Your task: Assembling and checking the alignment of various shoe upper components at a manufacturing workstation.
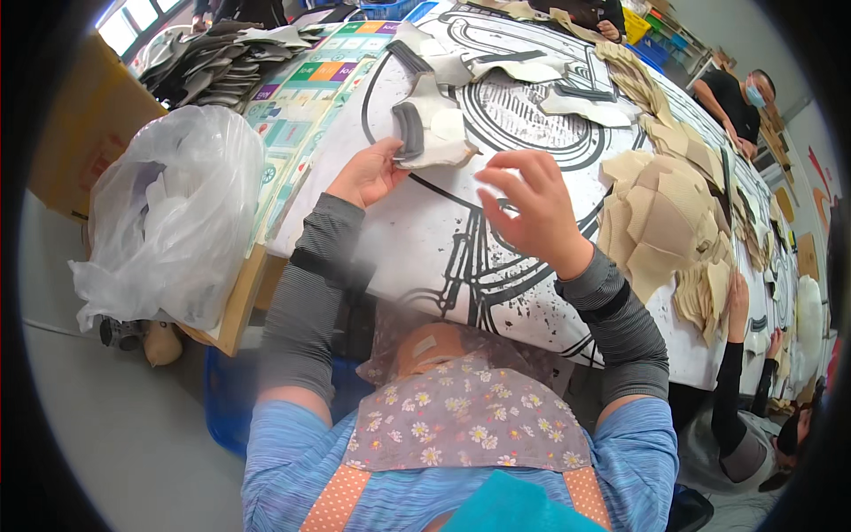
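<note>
L hand (pixel 368 176) pinches near-left edge of white piece w/ grey strip (pixel 441 126), left on printed tabletop (pixel 408 244), prob. to steady it; R hand (pixel 536 199) just right, fingers loosely parted, nothing seen held. Beige pcs (pixel 669 217) heaped right, likely for easy reach.

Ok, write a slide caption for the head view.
Left hand pinching a gray-edged white piece, right hand close by, beige pieces piled farther right.

Lettering (pixel 514 105) there, inside the round emblem (pixel 521 124) on the white worktop cover (pixel 399 232), upper centre; more across the coloured sheet (pixel 306 102), upper left!
</note>
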{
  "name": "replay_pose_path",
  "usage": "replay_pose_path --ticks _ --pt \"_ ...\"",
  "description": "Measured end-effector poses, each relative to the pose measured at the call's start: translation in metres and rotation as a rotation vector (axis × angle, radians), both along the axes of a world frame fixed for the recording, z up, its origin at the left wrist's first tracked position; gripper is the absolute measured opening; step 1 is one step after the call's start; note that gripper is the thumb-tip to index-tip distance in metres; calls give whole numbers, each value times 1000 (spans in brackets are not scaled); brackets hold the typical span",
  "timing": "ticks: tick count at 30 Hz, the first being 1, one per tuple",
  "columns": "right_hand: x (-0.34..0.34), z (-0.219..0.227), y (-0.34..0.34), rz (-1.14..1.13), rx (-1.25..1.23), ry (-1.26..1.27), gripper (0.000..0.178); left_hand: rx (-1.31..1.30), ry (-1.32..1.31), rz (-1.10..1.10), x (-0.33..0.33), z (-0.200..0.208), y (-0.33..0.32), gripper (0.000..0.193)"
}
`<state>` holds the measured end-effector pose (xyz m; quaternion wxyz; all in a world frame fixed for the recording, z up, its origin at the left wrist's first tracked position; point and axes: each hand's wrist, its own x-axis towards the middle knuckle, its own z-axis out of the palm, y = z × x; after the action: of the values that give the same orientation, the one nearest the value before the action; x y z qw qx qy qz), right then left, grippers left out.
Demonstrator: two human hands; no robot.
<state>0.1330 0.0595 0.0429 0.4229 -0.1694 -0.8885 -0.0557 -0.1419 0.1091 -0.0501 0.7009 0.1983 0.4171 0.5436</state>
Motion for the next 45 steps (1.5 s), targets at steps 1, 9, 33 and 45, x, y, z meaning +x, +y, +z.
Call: replay_pose_path --ticks 1,9,33,45 --pt "2 -2 6 -50 -71 68 23 13 -37 -41 -7 2 1 15" --pt "-22 -60 122 35 -1884 409 23 141 -414 64 -12 77 42 36" --pt "-261 -153 262 530 -1816 1347 30 378 -716 -61 -48 95 30 41" --pt "-294 -129 300 -24 -1180 1795 36 333 -713 -75 3 90 44 38"
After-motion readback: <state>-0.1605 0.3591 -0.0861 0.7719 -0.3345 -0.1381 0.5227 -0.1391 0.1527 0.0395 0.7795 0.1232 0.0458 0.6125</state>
